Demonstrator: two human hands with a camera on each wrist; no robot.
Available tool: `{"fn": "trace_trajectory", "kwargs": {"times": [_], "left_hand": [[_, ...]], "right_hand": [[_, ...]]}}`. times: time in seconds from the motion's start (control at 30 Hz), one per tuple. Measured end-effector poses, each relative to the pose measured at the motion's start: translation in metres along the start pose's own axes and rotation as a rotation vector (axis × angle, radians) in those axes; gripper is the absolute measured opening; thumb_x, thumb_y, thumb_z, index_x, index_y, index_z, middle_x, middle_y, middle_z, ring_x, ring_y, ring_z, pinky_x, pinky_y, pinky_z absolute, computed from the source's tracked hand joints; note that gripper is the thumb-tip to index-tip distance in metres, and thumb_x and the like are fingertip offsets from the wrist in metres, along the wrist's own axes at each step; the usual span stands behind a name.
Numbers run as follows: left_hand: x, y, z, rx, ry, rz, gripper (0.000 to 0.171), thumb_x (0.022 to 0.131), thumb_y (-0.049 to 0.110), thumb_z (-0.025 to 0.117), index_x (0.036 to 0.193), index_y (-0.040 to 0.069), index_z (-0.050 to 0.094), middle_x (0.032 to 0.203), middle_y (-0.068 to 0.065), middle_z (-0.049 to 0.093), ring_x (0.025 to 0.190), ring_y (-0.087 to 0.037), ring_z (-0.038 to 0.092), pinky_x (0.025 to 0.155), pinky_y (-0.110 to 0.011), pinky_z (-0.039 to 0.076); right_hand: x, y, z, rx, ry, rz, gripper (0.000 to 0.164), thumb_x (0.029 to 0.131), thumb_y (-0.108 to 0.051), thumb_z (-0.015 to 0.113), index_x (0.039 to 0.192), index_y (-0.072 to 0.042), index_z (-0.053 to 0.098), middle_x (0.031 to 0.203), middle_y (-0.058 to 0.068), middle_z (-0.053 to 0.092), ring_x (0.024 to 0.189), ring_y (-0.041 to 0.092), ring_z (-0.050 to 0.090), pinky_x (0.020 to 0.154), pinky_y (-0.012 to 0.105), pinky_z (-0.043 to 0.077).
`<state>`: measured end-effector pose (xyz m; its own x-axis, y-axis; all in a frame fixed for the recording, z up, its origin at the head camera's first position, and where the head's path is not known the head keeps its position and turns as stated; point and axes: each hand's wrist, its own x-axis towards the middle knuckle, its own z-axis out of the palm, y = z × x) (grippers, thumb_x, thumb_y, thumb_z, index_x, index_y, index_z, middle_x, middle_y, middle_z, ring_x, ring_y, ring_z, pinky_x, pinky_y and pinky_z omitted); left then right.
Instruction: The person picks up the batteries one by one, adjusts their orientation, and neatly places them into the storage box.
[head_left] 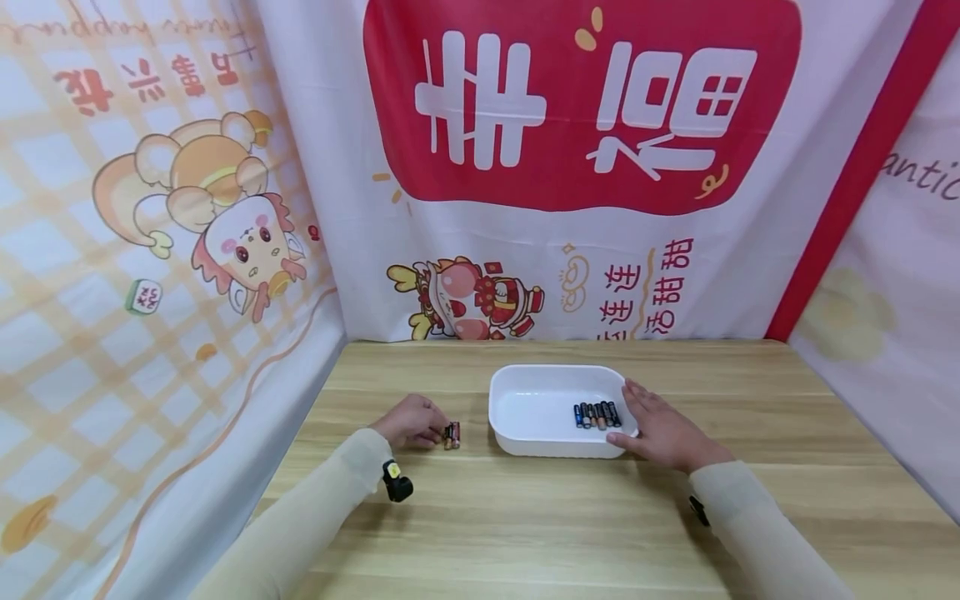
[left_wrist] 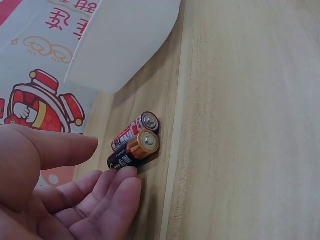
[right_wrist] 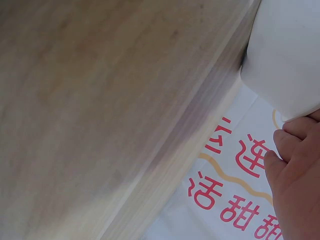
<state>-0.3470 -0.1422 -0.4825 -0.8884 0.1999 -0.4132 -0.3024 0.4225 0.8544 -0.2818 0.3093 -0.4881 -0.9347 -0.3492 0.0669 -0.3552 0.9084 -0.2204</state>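
A white plastic tub (head_left: 517,408) stands on the wooden table. Several batteries (head_left: 596,415) lie side by side inside, at its right end. My right hand (head_left: 671,429) rests against that end, thumb at the front rim and fingers along the right side. In the right wrist view its fingertips meet the tub's edge. Left of the tub, a black-and-gold battery (left_wrist: 134,151) and a red battery (left_wrist: 137,130) lie together. My left hand (head_left: 412,421) is beside this pair, fingertips right at the black-and-gold one, thumb raised apart from the fingers.
The wooden table (head_left: 495,517) reaches back to a printed cloth (head_left: 465,283) hanging behind it. Another patterned cloth (head_left: 187,333) hangs along the left side, and a pale cloth (head_left: 892,333) on the right. A small black device (head_left: 397,483) sits on the left wrist.
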Motion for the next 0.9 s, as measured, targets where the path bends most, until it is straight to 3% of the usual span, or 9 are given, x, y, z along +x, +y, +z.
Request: {"fn": "trace_trajectory", "kwargs": {"times": [0.3,0.7,0.8,0.9], "left_hand": [[-0.0013,-0.0016,0.0073,0.025,0.02,-0.009,0.013,0.087,0.005,0.069,0.096,-0.003,0.064,0.087,-0.015,0.065,0.07,-0.022,0.062,0.061,-0.034,0.06],[-0.0021,-0.0014,0.0088,0.069,0.023,0.007,0.008,0.083,0.001,0.067,0.09,-0.003,0.065,0.081,-0.014,0.066,0.064,-0.02,0.061,0.057,-0.033,0.059],[-0.0036,-0.0015,0.0088,0.113,0.037,0.021,0.006,0.082,0.001,0.067,0.087,-0.002,0.066,0.078,-0.014,0.066,0.062,-0.02,0.06,0.054,-0.032,0.058],[-0.0063,-0.0003,0.0102,0.237,0.06,0.053,0.006,0.08,0.004,0.071,0.079,0.0,0.066,0.072,-0.014,0.066,0.057,-0.019,0.06,0.05,-0.031,0.056]], "right_hand": [[-0.0007,-0.0002,0.0011,0.005,-0.022,0.03,0.105,0.086,-0.076,0.042,0.153,0.001,0.017,0.161,0.014,0.009,0.145,0.035,0.011,0.116,0.054,0.016],[-0.0003,0.0012,-0.0006,0.013,-0.007,-0.011,0.106,0.087,-0.077,0.041,0.152,0.003,0.018,0.161,0.016,0.009,0.145,0.036,0.011,0.117,0.053,0.016],[-0.0013,0.0002,-0.0008,0.02,-0.004,-0.005,0.104,0.087,-0.075,0.043,0.152,0.003,0.018,0.161,0.016,0.009,0.145,0.036,0.011,0.117,0.053,0.016],[-0.002,-0.0006,-0.0009,0.019,0.002,-0.002,0.103,0.088,-0.072,0.045,0.152,0.003,0.018,0.16,0.016,0.01,0.145,0.037,0.013,0.116,0.054,0.017]]}}
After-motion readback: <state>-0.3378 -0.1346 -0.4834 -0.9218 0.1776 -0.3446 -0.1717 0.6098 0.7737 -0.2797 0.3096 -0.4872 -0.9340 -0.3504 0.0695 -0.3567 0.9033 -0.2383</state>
